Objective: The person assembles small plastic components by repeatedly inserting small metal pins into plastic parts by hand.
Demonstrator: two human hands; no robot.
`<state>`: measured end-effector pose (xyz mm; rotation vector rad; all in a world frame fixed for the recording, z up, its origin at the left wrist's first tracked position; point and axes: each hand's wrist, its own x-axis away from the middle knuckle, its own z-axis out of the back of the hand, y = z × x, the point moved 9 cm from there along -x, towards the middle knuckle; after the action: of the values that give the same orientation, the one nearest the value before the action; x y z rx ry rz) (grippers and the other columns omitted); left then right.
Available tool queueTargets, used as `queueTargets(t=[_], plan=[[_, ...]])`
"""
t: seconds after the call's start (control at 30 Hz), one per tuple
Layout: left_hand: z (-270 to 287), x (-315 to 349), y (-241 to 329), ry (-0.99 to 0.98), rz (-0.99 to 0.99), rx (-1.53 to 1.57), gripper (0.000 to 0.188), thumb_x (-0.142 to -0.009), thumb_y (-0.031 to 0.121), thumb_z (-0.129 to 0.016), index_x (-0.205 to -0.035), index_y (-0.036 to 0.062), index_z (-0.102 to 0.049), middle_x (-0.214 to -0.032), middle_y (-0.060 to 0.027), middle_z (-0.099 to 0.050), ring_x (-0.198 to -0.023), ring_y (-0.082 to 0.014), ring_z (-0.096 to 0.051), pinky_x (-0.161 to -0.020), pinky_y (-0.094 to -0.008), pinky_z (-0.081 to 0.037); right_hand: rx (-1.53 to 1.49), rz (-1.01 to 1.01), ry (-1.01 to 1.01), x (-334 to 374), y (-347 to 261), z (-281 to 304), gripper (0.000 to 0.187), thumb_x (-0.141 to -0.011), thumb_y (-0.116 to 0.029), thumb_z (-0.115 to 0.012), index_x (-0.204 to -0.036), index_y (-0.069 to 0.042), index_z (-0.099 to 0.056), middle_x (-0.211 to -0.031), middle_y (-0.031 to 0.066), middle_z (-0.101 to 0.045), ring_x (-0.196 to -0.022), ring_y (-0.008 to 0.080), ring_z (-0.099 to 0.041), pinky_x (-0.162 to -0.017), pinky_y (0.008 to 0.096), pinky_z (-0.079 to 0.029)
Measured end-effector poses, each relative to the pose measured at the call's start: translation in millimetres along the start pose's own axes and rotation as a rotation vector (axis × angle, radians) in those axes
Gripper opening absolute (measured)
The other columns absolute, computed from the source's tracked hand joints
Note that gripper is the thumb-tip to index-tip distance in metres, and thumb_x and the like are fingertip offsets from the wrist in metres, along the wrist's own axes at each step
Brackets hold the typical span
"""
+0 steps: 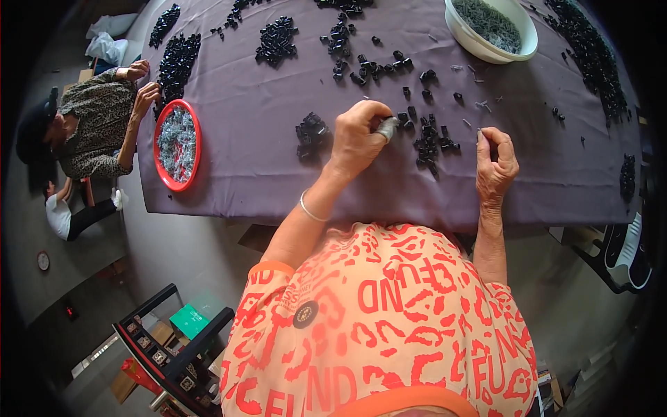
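Observation:
My left hand (358, 139) is curled closed above the purple cloth, a grey-white wrap (387, 128) around one digit. Whatever its fingers hold is hidden. Just right of it lies a loose cluster of small black plastic parts (429, 144). My right hand (496, 164) is closed in a pinch, thumb and forefinger tips together; anything between them is too small to name. A few thin clear pieces (483, 105) lie beyond that hand. To the left of my left hand sits a smaller heap of black parts (312, 133).
A cream bowl (472, 47) of small greyish clear pieces stands at the far right. At the left, a red tray (197, 149) holds clear parts. Black heaps (276, 42) spread across the cloth-covered table (264, 167). Another person (97, 121) works at the left edge.

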<state>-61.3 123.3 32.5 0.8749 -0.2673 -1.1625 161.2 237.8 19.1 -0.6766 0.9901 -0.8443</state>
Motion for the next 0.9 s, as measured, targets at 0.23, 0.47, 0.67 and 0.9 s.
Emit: queueTargets(t=[0.23,0.47,0.67,0.9], plan=[[-26,57,-39,0.01,0.766,1.365,0.017,-0.084,0.006,-0.067,-0.101,0.0008,-0.066,-0.09,-0.01,-0.069,-0.078,-0.0176,-0.068,-0.06,-0.0245,-0.054,-0.191,-0.038,-0.176,10,-55,-25,0.017,-0.083,0.003,-0.066,-0.098,-0.002,-0.063,-0.086,0.0015,-0.064,-0.076,0.0063,-0.057,-0.07,0.0208,-0.047],[-20,76,-21,0.029,0.645,1.251,0.017,-0.086,0.007,-0.066,-0.101,0.0,-0.066,-0.091,-0.0098,-0.069,-0.078,-0.0156,-0.067,-0.063,-0.0245,-0.054,-0.328,-0.069,-0.445,25,-89,-65,0.025,-0.081,0.005,-0.067,-0.104,-0.002,-0.061,-0.082,0.0018,-0.064,-0.076,0.0055,-0.059,-0.069,0.0206,-0.047],[-12,80,-11,0.034,0.597,1.125,0.018,-0.085,0.003,-0.067,-0.102,-0.0017,-0.066,-0.089,-0.0083,-0.069,-0.078,-0.013,-0.066,-0.066,-0.0235,-0.054,-0.26,0.002,-0.502,31,-100,-71,0.024,-0.08,0.006,-0.067,-0.102,-0.002,-0.06,-0.082,0.0029,-0.065,-0.076,0.0069,-0.062,-0.07,0.0214,-0.048],[-10,88,-15,0.016,0.617,1.065,0.016,-0.083,-0.003,-0.065,-0.099,-0.0023,-0.067,-0.087,-0.0076,-0.068,-0.079,-0.0108,-0.064,-0.068,-0.0212,-0.053,-0.224,-0.004,-0.536,36,-103,-77,0.022,-0.079,0.007,-0.066,-0.098,-0.002,-0.06,-0.081,0.0037,-0.064,-0.076,0.0088,-0.063,-0.07,0.0222,-0.049]])
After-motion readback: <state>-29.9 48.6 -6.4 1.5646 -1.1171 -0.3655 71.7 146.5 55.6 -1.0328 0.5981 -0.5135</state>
